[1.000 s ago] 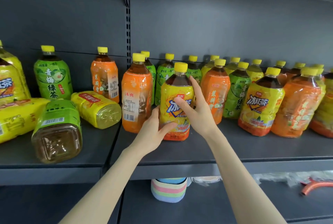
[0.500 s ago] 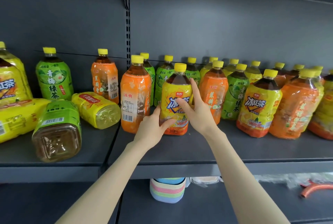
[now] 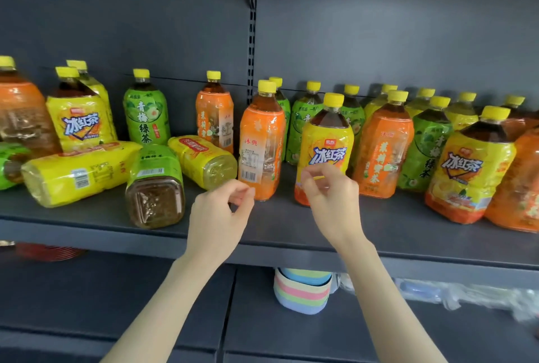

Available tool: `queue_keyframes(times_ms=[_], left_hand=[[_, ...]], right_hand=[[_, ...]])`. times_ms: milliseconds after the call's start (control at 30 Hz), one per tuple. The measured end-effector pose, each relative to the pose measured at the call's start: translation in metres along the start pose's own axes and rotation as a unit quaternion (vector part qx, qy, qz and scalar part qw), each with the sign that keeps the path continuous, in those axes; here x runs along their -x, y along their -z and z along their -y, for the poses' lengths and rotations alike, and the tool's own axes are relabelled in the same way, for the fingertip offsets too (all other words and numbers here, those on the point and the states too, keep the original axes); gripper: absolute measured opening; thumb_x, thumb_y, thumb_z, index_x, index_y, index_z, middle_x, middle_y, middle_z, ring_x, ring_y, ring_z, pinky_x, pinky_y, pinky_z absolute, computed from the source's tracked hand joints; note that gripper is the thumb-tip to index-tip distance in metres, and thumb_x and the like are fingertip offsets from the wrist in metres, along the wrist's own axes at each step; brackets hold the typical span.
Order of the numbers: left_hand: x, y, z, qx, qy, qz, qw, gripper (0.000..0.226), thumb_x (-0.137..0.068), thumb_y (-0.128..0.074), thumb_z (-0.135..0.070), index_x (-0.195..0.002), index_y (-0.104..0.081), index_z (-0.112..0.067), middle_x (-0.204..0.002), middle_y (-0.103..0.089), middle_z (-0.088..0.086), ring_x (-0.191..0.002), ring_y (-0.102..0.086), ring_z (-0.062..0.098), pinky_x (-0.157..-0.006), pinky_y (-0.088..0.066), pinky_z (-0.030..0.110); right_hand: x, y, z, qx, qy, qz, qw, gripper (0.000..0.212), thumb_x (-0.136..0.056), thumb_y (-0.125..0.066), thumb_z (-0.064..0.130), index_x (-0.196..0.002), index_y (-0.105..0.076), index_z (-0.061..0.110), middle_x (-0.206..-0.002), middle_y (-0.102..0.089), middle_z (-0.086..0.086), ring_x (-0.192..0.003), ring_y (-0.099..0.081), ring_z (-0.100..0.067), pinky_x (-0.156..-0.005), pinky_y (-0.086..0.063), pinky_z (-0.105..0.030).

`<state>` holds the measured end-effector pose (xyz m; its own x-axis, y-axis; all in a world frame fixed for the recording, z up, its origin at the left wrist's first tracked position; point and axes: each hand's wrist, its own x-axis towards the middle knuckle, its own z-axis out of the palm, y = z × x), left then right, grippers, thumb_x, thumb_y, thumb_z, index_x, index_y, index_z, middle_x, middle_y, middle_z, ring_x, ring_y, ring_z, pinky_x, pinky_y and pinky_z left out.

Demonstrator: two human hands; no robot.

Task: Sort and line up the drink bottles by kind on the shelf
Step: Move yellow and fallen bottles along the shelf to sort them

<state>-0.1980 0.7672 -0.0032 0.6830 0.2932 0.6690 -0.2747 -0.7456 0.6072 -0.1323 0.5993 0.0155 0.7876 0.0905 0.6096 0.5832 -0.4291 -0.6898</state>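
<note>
A person's two bare hands are hovering in front of a dark grey shelf [image 3: 379, 228] crowded with yellow-capped drink bottles. The left hand [image 3: 220, 213] is curling loosely, fingers bent inward and holding nothing, just at 7 o'clock of an upright orange-labelled bottle [image 3: 261, 143]. The right hand [image 3: 329, 196] is likewise half-closed and empty, its fingers overlapping the lower front of an upright yellow iced-tea bottle [image 3: 326, 140]; whether they are touching it cannot be told. At 9 o'clock of the hands, three bottles are lying on their sides: a green-labelled one [image 3: 154, 184] with its base facing the camera, a yellow one [image 3: 78, 173] beside it and another yellow one [image 3: 204, 161] behind. Toward 3 o'clock, orange, green and yellow bottles are standing mixed together in rows. A striped pastel object [image 3: 303, 289] is sitting on the level below, at 6 o'clock.
</note>
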Motion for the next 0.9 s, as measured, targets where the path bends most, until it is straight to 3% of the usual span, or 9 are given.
queue_keyframes(times_ms=[233, 333, 400, 500, 633, 667, 733, 833, 900], left_hand=[[-0.013, 0.067, 0.042, -0.011, -0.019, -0.124, 0.992, 0.011, -0.088, -0.063, -0.02, -0.086, -0.069, -0.011, -0.078, -0.066, -0.004, -0.073, -0.06, 0.01, -0.063, -0.039, 0.007], [-0.023, 0.09, 0.069, 0.003, -0.022, -0.166, 0.986, 0.023, -0.087, -0.055, -0.03, -0.086, -0.067, -0.01, -0.082, -0.061, -0.003, -0.078, -0.056, 0.013, -0.066, -0.04, 0.013], [-0.032, 0.106, 0.087, 0.026, -0.002, -0.163, 0.986, 0.019, -0.088, -0.057, -0.029, -0.089, -0.066, -0.012, -0.086, -0.06, -0.003, -0.081, -0.055, 0.016, -0.067, -0.04, 0.02], [-0.045, 0.119, 0.117, 0.073, 0.086, -0.087, 0.99, 0.02, -0.089, -0.061, -0.031, -0.101, -0.061, -0.015, -0.099, -0.06, -0.002, -0.093, -0.055, 0.015, -0.073, -0.039, 0.016], [-0.059, 0.115, 0.141, 0.147, 0.245, 0.079, 0.955, 0.044, -0.086, -0.057, -0.051, -0.113, -0.051, -0.018, -0.1, -0.057, -0.011, -0.1, -0.054, 0.01, -0.08, -0.045, 0.02], [-0.062, 0.113, 0.147, 0.173, 0.263, 0.102, 0.944, 0.048, -0.084, -0.057, -0.056, -0.114, -0.05, -0.019, -0.101, -0.058, -0.013, -0.102, -0.056, 0.011, -0.087, -0.049, 0.028], [-0.066, 0.108, 0.158, 0.212, 0.278, 0.143, 0.926, 0.069, -0.076, -0.055, -0.07, -0.124, -0.049, -0.022, -0.116, -0.06, -0.011, -0.111, -0.056, 0.014, -0.097, -0.048, 0.041], [-0.069, 0.108, 0.166, 0.183, 0.27, 0.19, 0.926, 0.104, -0.058, -0.04, -0.091, -0.14, -0.038, -0.027, -0.134, -0.053, -0.008, -0.121, -0.052, 0.018, -0.101, -0.044, 0.046], [-0.068, 0.108, 0.166, 0.17, 0.27, 0.2, 0.926, 0.107, -0.06, -0.033, -0.092, -0.146, -0.028, -0.028, -0.143, -0.045, -0.006, -0.129, -0.044, 0.02, -0.107, -0.037, 0.048]], right_hand=[[0.0, -0.07, 0.044, -0.081, 0.008, 0.047, 0.996, 0.009, -0.092, -0.059, 0.013, -0.091, -0.068, 0.016, -0.084, -0.067, 0.009, -0.072, -0.059, 0.006, -0.061, -0.041, -0.006], [-0.002, -0.107, 0.06, -0.087, 0.01, 0.062, 0.994, 0.011, -0.093, -0.058, 0.014, -0.089, -0.066, 0.021, -0.084, -0.066, 0.009, -0.074, -0.059, 0.001, -0.064, -0.043, -0.007], [-0.004, -0.133, 0.071, -0.094, 0.0, 0.073, 0.993, 0.011, -0.094, -0.058, 0.016, -0.087, -0.065, 0.021, -0.081, -0.065, 0.01, -0.071, -0.058, 0.002, -0.062, -0.042, -0.009], [-0.006, -0.169, 0.083, -0.102, -0.05, 0.09, 0.989, 0.013, -0.093, -0.06, 0.029, -0.085, -0.066, 0.02, -0.08, -0.067, 0.011, -0.075, -0.06, 0.0, -0.069, -0.046, -0.017], [-0.008, -0.195, 0.088, -0.193, -0.192, 0.132, 0.953, 0.048, -0.075, -0.061, 0.063, -0.099, -0.071, 0.022, -0.102, -0.073, 0.005, -0.103, -0.066, -0.015, -0.099, -0.047, -0.041], [-0.008, -0.196, 0.09, -0.216, -0.219, 0.155, 0.939, 0.049, -0.075, -0.061, 0.063, -0.104, -0.07, 0.024, -0.106, -0.073, 0.007, -0.106, -0.065, -0.015, -0.103, -0.045, -0.04], [-0.008, -0.195, 0.094, -0.262, -0.257, 0.199, 0.909, 0.03, -0.086, -0.06, 0.052, -0.103, -0.068, 0.028, -0.104, -0.074, 0.013, -0.105, -0.066, -0.01, -0.102, -0.044, -0.034], [-0.007, -0.195, 0.099, -0.278, -0.257, 0.212, 0.901, 0.014, -0.092, -0.056, 0.04, -0.098, -0.066, 0.032, -0.099, -0.074, 0.016, -0.099, -0.068, -0.006, -0.093, -0.046, -0.029], [-0.004, -0.197, 0.101, -0.289, -0.25, 0.199, 0.902, 0.016, -0.09, -0.058, 0.036, -0.103, -0.066, 0.03, -0.103, -0.074, 0.013, -0.101, -0.068, -0.008, -0.093, -0.047, -0.03]])
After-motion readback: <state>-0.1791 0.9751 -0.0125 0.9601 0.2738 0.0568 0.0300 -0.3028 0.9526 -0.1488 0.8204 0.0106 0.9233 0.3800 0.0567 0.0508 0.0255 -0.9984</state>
